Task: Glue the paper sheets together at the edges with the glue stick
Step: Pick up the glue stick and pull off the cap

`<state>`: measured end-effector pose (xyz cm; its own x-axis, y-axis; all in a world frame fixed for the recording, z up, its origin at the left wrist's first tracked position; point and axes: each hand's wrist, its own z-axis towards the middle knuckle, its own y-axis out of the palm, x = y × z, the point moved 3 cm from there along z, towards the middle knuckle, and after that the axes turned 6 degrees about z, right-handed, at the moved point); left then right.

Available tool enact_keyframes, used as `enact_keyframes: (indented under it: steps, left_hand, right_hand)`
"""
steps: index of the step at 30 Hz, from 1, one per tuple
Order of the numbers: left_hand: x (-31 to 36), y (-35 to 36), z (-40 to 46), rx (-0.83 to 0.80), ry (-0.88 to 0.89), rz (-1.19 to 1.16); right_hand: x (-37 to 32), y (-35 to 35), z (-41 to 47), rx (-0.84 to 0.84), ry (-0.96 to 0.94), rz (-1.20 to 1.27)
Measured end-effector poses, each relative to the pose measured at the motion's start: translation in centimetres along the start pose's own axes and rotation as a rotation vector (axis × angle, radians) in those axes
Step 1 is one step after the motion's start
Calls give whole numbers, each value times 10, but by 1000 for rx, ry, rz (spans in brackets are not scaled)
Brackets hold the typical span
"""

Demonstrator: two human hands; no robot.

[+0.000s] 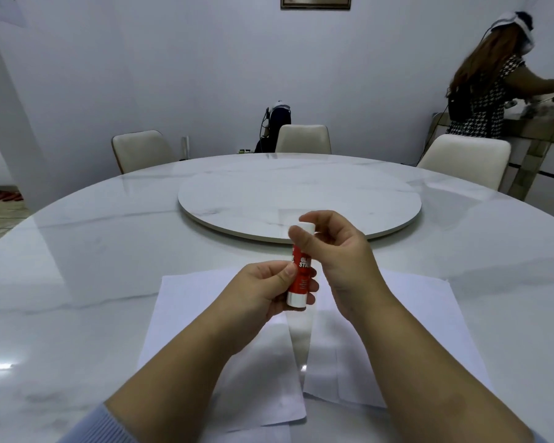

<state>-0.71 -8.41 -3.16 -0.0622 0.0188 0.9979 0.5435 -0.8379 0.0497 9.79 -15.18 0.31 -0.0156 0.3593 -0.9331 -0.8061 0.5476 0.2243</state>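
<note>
A red and white glue stick point(301, 276) stands upright above the table, white cap on top. My left hand point(263, 292) grips its red body from the left. My right hand point(330, 247) pinches the white cap between thumb and fingers. Below the hands two white paper sheets lie flat on the marble table: the left sheet point(186, 321) and the right sheet point(422, 327). A narrow wedge of bare table shows between them, closing near the front. More paper shows under their near edges.
The round white marble table point(93, 266) holds a raised turntable point(301, 199) in its middle. Three cream chairs point(303, 139) stand at the far side. A person point(480, 87) stands at a side counter at the far right, another crouches behind the middle chair.
</note>
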Motion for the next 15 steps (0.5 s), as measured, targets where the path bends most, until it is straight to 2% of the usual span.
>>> enact_keyframes:
  steps: [2, 7, 10, 12, 15]
  left_hand:
    - [-1, 2, 0, 19, -9, 19]
    - [1, -1, 1, 90, -13, -7]
    - [0, 1, 1, 73, -17, -1]
    - [0, 2, 0, 50, -18, -12]
    - [2, 1, 0, 42, -18, -79]
  right_hand:
    - [0, -5, 3, 20, 11, 29]
    - [-2, -2, 1, -87, 23, 36]
    - [-1, 0, 1, -22, -40, -21]
    - [0, -3, 2, -17, -23, 32]
    - [1, -4, 4, -105, 54, 153]
